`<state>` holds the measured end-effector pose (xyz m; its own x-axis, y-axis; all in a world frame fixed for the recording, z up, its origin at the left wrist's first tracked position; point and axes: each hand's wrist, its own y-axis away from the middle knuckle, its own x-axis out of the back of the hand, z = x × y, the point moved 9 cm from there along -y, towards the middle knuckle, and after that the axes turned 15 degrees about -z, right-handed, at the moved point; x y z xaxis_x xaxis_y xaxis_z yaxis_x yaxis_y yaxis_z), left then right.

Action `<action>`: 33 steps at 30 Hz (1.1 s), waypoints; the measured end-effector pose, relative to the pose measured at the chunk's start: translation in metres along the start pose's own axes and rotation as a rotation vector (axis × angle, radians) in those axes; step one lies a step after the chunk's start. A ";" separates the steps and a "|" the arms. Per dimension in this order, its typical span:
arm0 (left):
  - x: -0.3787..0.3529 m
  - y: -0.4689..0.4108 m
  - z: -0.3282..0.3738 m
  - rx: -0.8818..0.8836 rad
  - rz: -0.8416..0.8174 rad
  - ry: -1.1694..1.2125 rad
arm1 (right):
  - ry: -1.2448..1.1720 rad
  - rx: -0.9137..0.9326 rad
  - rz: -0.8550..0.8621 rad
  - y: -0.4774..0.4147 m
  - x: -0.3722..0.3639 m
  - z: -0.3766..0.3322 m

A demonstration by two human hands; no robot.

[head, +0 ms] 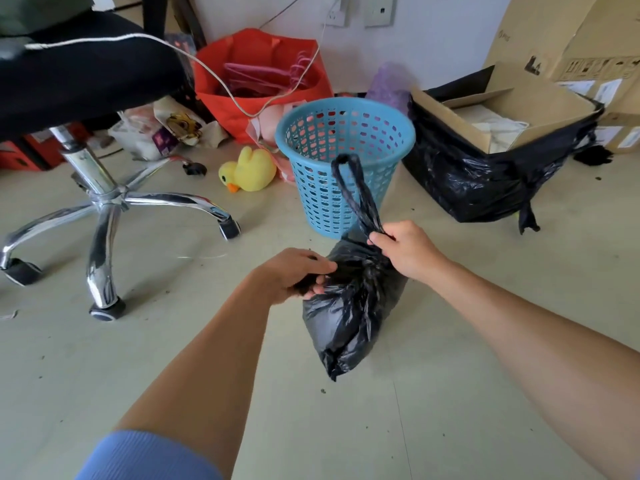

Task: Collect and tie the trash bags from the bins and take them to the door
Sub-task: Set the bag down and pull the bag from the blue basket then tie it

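A small black trash bag (pixel 349 317) hangs in the air in front of me, its mouth gathered at the top. My left hand (pixel 294 275) grips one twisted end of the bag's mouth on the left. My right hand (pixel 405 251) pinches the other end at the neck, and that handle stands up as a long black loop (pixel 349 181). Just behind the bag a blue perforated plastic bin (pixel 346 161) stands upright on the floor with no liner visible inside.
An office chair with a chrome star base (pixel 107 209) stands at left. A yellow plush duck (pixel 247 171), a red bag (pixel 256 81) of hangers and a white cable lie behind the bin. A cardboard box in black plastic (pixel 491 157) sits at right.
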<state>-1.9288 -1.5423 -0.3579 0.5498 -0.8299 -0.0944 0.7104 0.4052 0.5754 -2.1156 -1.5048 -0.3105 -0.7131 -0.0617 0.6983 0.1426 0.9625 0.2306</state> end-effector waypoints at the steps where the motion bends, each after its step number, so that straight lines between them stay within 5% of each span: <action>1: 0.007 0.004 0.006 -0.041 0.015 0.048 | 0.183 -0.074 -0.010 0.002 0.000 0.004; 4: 0.025 0.018 0.037 -0.191 0.108 0.131 | 0.520 -0.160 -0.090 0.010 -0.009 0.001; 10: 0.028 0.034 0.096 -0.392 0.175 0.080 | 0.469 -0.220 -0.476 0.020 -0.055 -0.006; 15: 0.021 0.031 0.106 -0.410 0.184 0.072 | 0.590 -0.109 -0.269 0.021 -0.064 -0.018; 20: 0.052 0.023 0.037 -0.079 0.455 -0.142 | 0.199 -0.055 -0.369 0.014 -0.067 -0.003; 25: 0.028 0.009 -0.050 0.224 0.220 -0.020 | -0.047 -0.022 -0.409 0.011 -0.068 -0.005; 27: 0.031 0.003 -0.054 0.151 0.227 0.102 | 0.048 -0.010 -0.418 0.014 -0.072 -0.009; 31: 0.061 0.009 -0.042 0.031 0.491 0.234 | 0.490 0.065 -0.348 0.026 -0.085 -0.022; 33: 0.060 0.010 -0.027 -0.015 0.397 0.204 | 0.610 0.113 -0.319 0.032 -0.096 -0.028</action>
<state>-1.8771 -1.5775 -0.3803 0.8554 -0.5172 -0.0280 0.4327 0.6839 0.5874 -2.0240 -1.4756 -0.3511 -0.1904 -0.4517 0.8716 -0.1062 0.8921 0.4391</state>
